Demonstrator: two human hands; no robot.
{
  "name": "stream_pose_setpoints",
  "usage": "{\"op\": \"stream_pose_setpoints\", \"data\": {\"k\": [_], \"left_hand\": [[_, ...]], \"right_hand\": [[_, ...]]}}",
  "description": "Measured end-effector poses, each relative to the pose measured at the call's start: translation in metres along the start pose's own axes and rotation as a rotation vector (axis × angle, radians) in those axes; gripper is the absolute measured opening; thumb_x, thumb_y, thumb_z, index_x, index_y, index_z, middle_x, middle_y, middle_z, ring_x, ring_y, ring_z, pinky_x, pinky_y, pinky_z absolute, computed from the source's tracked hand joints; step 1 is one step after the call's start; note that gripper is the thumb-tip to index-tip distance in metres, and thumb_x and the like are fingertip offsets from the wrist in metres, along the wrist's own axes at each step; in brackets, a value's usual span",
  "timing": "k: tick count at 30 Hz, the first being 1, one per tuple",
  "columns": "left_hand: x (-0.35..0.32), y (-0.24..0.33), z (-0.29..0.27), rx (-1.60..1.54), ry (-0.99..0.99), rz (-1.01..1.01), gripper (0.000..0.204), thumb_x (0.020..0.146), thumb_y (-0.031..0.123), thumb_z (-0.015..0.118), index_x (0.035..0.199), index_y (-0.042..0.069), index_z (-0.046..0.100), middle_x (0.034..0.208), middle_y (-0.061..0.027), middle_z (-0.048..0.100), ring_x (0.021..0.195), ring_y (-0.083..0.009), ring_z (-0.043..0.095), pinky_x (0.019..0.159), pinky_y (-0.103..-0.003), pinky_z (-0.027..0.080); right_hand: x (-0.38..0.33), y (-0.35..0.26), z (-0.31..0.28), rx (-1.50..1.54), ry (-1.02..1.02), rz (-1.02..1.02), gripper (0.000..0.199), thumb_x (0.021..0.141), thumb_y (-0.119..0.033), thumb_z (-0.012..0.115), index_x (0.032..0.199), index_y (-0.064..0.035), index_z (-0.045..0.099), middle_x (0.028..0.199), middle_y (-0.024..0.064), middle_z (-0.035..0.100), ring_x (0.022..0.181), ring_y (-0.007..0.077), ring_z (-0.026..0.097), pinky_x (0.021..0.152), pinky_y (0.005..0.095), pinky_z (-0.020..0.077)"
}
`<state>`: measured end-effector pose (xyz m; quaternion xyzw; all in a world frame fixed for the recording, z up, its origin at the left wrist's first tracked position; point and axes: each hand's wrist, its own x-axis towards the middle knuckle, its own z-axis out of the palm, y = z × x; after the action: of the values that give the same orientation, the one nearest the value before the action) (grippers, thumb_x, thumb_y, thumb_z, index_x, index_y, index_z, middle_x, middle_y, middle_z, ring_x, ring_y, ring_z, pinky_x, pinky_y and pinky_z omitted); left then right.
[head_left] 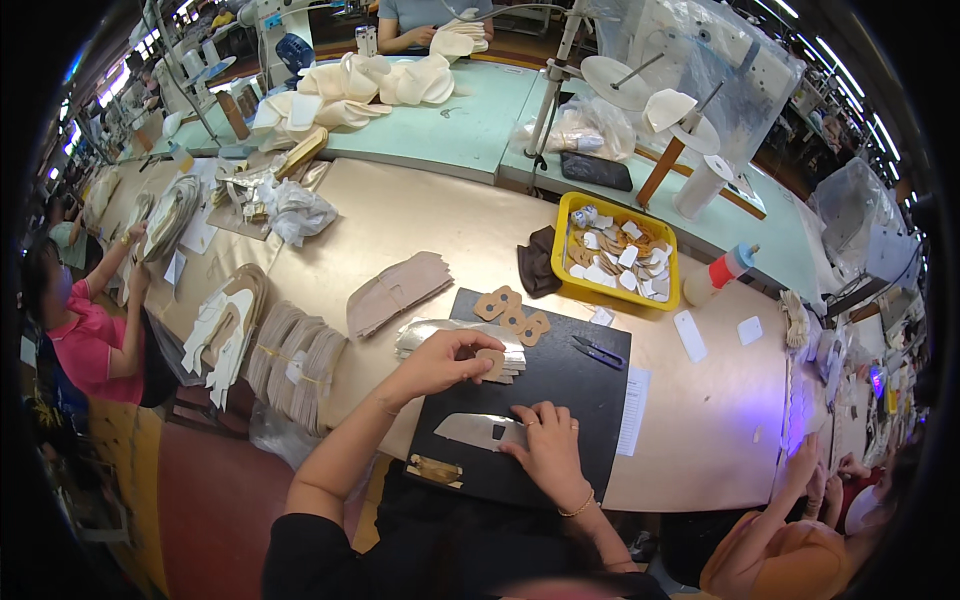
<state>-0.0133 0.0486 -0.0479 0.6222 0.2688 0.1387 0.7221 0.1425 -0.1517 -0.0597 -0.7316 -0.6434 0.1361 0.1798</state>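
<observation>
My left hand [447, 362] is closed in a pinch on a small tan patch [491, 364] with a hole in it. Below that hand lies a fanned stack of silver pieces [412, 337]. My right hand [551, 446] rests with spread fingers on the right end of a flat silver cut piece [465, 428] with a small dark opening. This piece lies on a black board [590, 420]. More tan patches with holes [512, 312] sit at the board's far edge. Thread snips [598, 351] lie on its right side, and a gold-brown piece [435, 470] is at its near left corner.
Beyond the board stand a yellow bin [672, 255] of small tan and white pieces and a bottle with red liquid [730, 266]. Tan stacks [398, 293] and tied bundles [295, 350] lie to the left. Other people work on both sides and across the table.
</observation>
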Motion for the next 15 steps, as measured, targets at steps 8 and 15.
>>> {"op": "stream_pose_setpoints", "data": {"k": [8, 15], "left_hand": [[-0.001, -0.01, 0.007, -0.048, -0.025, -0.048, 0.028, 0.097, 0.015, 0.071, 0.121, 0.002, 0.07, 0.09, -0.001, 0.069, 0.075, -0.0087, 0.068, 0.064, -0.021, 0.051], [-0.006, -0.023, 0.046, 0.027, -0.158, -0.215, 0.027, 0.098, 0.013, 0.07, 0.12, -0.001, 0.07, 0.089, -0.005, 0.072, 0.075, -0.0109, 0.071, 0.065, -0.024, 0.056]], "right_hand": [[-0.003, 0.001, -0.003, 0.318, -0.093, -0.037, 0.025, 0.085, -0.016, 0.076, 0.106, -0.0089, 0.064, 0.103, 0.0091, 0.059, 0.097, 0.0307, 0.062, 0.086, 0.0418, 0.0492], [-0.027, -0.013, -0.021, 0.491, -0.338, -0.274, 0.011, 0.093, -0.014, 0.068, 0.103, -0.0097, 0.065, 0.095, 0.0075, 0.065, 0.087, 0.0315, 0.068, 0.073, 0.0416, 0.0555]]}}
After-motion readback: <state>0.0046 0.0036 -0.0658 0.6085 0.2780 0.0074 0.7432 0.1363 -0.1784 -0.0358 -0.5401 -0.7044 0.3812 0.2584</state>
